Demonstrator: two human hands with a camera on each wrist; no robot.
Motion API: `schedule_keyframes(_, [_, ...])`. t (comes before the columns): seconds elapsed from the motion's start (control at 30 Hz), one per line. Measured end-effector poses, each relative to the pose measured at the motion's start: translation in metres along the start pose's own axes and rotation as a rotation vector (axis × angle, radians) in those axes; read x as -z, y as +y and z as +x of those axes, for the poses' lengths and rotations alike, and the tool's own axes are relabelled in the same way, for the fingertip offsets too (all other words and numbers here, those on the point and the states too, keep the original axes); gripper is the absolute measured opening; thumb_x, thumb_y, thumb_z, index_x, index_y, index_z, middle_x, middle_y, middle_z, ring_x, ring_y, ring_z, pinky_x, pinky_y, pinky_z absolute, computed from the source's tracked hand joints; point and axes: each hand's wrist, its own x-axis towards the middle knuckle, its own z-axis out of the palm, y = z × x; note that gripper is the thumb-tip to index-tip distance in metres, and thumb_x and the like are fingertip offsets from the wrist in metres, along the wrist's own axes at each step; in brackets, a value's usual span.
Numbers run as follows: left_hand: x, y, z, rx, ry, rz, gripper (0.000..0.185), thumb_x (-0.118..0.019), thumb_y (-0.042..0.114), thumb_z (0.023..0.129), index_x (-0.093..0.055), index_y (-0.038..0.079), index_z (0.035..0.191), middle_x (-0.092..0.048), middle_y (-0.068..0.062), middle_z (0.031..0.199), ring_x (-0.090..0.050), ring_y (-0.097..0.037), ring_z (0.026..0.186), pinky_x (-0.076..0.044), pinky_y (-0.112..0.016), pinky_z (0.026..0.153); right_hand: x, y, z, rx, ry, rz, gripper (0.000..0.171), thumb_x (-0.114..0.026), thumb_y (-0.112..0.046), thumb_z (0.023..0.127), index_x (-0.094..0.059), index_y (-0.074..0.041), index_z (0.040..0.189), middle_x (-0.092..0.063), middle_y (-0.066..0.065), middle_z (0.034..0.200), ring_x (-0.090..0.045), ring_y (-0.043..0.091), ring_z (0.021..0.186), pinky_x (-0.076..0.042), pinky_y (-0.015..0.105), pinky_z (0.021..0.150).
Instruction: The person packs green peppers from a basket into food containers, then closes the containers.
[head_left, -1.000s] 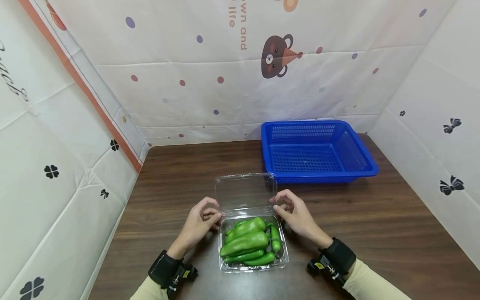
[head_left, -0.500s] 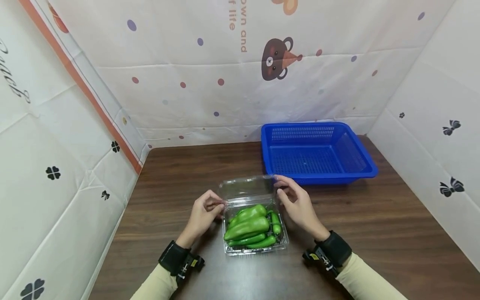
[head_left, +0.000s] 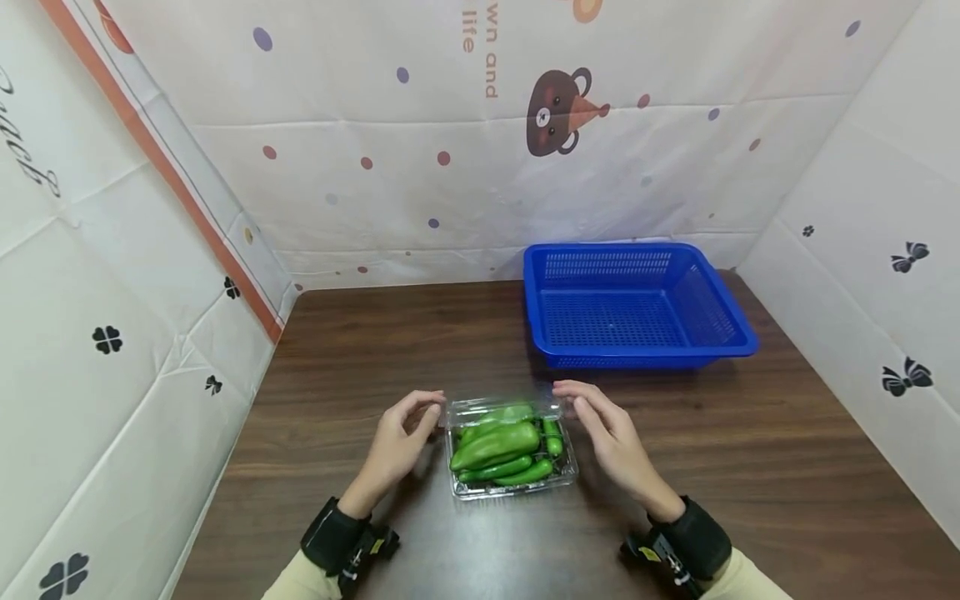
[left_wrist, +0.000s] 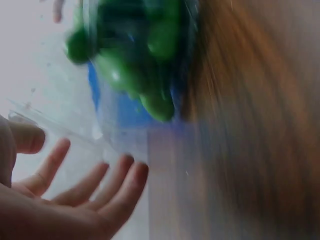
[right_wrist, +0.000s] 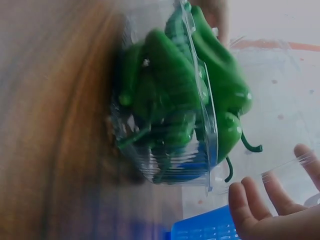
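Several green peppers (head_left: 498,446), plump and slim, fill a clear plastic clamshell box (head_left: 517,493) on the table. Its hinged lid (head_left: 502,408) tilts over the far peppers, still raised. At the lid's left edge my left hand (head_left: 397,437) has its fingertips, loosely bent and holding nothing between them. My right hand (head_left: 611,433) is at the lid's right corner, index finger stretched along it, thumb apart. In the right wrist view the right hand's fingers (right_wrist: 275,195) spread beside the lid's edge, and peppers (right_wrist: 220,75) rise above the box rim. The left wrist view is blurred.
A blue perforated plastic basket (head_left: 611,321) stands at the back right of the dark wooden table (head_left: 360,333). White printed sheets (head_left: 337,183) hang behind and on both sides. Black wrist cameras (head_left: 337,537) sit on both wrists.
The lid has swung from upright toward the peppers. The box has shifted slightly away from me. Both hands moved with the lid, and their fingers have loosened.
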Motion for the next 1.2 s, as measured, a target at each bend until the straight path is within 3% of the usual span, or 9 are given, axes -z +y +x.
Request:
schedule_keyframes(0.1, [-0.002,0.009,-0.017,0.026,0.014,0.012,0.033,-0.059,0.025,0.107,-0.065,0.005,0.133,-0.059,-0.015,0.145,-0.061,-0.027,0.127,-0.053,-0.040,0.102,-0.003,-0.001,-0.009,0.026,0.014,-0.048,0.028,-0.050,0.002,0.106,-0.067,-0.002,0.127,-0.060,0.020,0.137,-0.058,0.015,0.125,-0.051,0.022,0.100])
schedule_keyframes(0.23, [-0.012,0.017,-0.038,0.052,0.019,-0.048,0.034,-0.061,0.019,0.105,-0.062,0.007,0.137,-0.064,-0.017,0.136,-0.067,-0.031,0.116,-0.061,-0.037,0.086,-0.009,-0.005,-0.023,0.017,0.047,-0.072,0.028,-0.058,0.005,0.100,-0.068,-0.002,0.126,-0.058,0.025,0.135,-0.059,0.010,0.119,-0.055,0.021,0.092])
schedule_keyframes(0.33, [-0.021,0.019,-0.051,0.071,0.012,-0.104,0.038,-0.063,0.014,0.103,-0.060,0.006,0.139,-0.065,-0.022,0.130,-0.070,-0.033,0.107,-0.062,-0.038,0.079,-0.014,-0.008,-0.034,-0.047,0.084,-0.084,0.027,-0.063,0.003,0.099,-0.070,-0.002,0.125,-0.057,0.021,0.137,-0.058,0.006,0.119,-0.057,0.023,0.087])
schedule_keyframes(0.53, [-0.038,0.014,-0.064,0.131,0.026,-0.181,0.049,-0.068,0.015,0.101,-0.052,0.008,0.147,-0.044,-0.023,0.153,-0.064,-0.035,0.116,-0.060,-0.029,0.086,-0.023,-0.008,-0.052,-0.179,0.139,-0.097,0.029,-0.068,-0.002,0.098,-0.072,-0.008,0.126,-0.055,0.017,0.140,-0.058,0.010,0.116,-0.060,0.029,0.084])
schedule_keyframes(0.67, [-0.043,0.012,-0.070,0.151,0.062,-0.171,0.052,-0.067,0.012,0.101,-0.051,0.011,0.150,-0.049,-0.025,0.136,-0.067,-0.031,0.107,-0.062,-0.032,0.082,-0.028,-0.006,-0.062,-0.232,0.138,-0.097,0.033,-0.067,-0.005,0.099,-0.070,-0.012,0.131,-0.057,0.014,0.139,-0.063,0.016,0.108,-0.060,0.028,0.082])
schedule_keyframes(0.77, [-0.044,0.014,-0.072,0.189,0.065,-0.166,0.054,-0.065,0.007,0.100,-0.051,0.015,0.151,-0.056,-0.020,0.112,-0.069,-0.026,0.087,-0.064,-0.038,0.070,-0.032,-0.006,-0.066,-0.282,0.145,-0.089,0.036,-0.066,-0.004,0.099,-0.069,-0.014,0.134,-0.058,0.011,0.131,-0.068,0.018,0.099,-0.060,0.028,0.079])
schedule_keyframes(0.9, [-0.045,0.017,-0.073,0.250,0.030,-0.242,0.058,-0.062,0.004,0.101,-0.046,0.020,0.154,-0.060,-0.020,0.086,-0.065,-0.026,0.066,-0.062,-0.046,0.054,-0.038,-0.008,-0.068,-0.393,0.177,0.000,0.039,-0.062,0.001,0.100,-0.067,-0.012,0.135,-0.054,0.013,0.113,-0.070,0.026,0.086,-0.063,0.035,0.067])
schedule_keyframes(1.03, [-0.048,0.016,-0.075,0.291,-0.008,-0.370,0.061,-0.056,0.003,0.103,-0.038,0.022,0.159,-0.059,-0.028,0.080,-0.065,-0.027,0.060,-0.059,-0.053,0.049,-0.044,-0.013,-0.068,-0.518,0.213,0.113,0.042,-0.056,0.006,0.100,-0.065,-0.013,0.137,-0.050,0.016,0.105,-0.069,0.031,0.082,-0.063,0.041,0.063])
schedule_keyframes(1.2, [-0.053,0.015,-0.077,0.337,-0.001,-0.478,0.066,-0.049,-0.001,0.102,-0.035,0.027,0.160,-0.061,-0.035,0.083,-0.068,-0.029,0.061,-0.058,-0.057,0.050,-0.049,-0.017,-0.070,-0.641,0.231,0.258,0.043,-0.051,0.002,0.104,-0.060,-0.015,0.142,-0.053,0.021,0.104,-0.067,0.030,0.084,-0.062,0.041,0.063])
